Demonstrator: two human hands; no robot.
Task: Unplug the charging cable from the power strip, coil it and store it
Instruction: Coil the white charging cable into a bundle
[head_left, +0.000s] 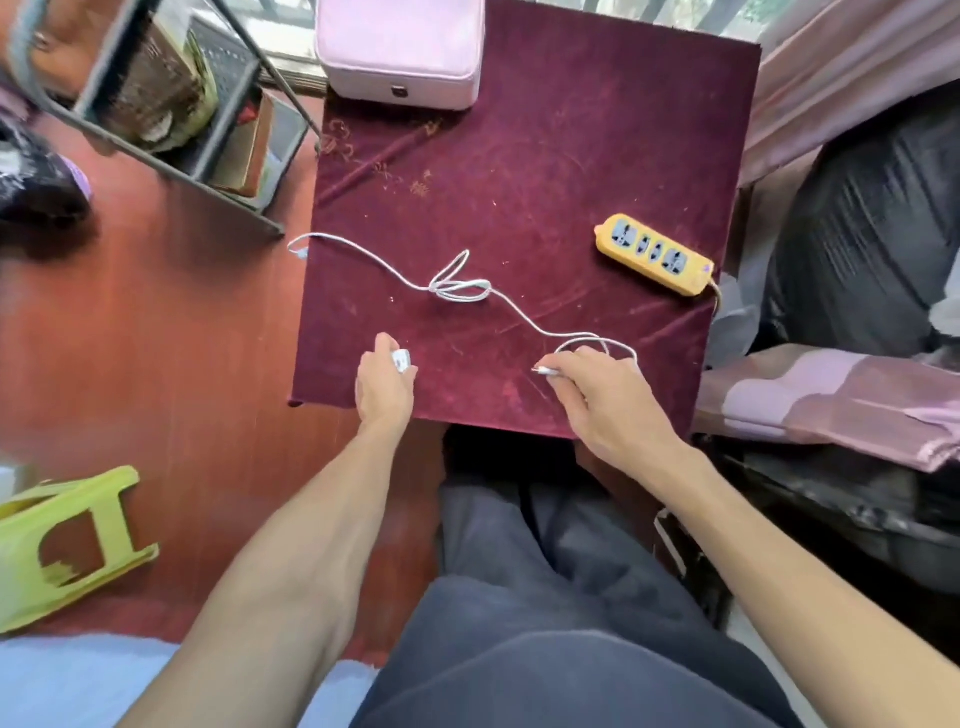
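Observation:
A white charging cable (460, 288) trails across the maroon-covered table (571, 171), tangled in loose loops at the middle, with its far end hanging off the left edge. My left hand (383, 384) grips a small white charger plug (400, 359) near the table's front edge. My right hand (608, 400) pinches the cable's near connector end (544, 370), with a loop of cable lying behind the fingers. The yellow power strip (655, 253) lies at the right of the table with nothing plugged into its sockets.
A pink case (400, 52) stands at the table's back left corner. A metal rack (171, 119) stands to the left on the red floor, a green plastic stool (67, 540) lies at lower left, and dark bags and pink fabric (857, 405) crowd the right side.

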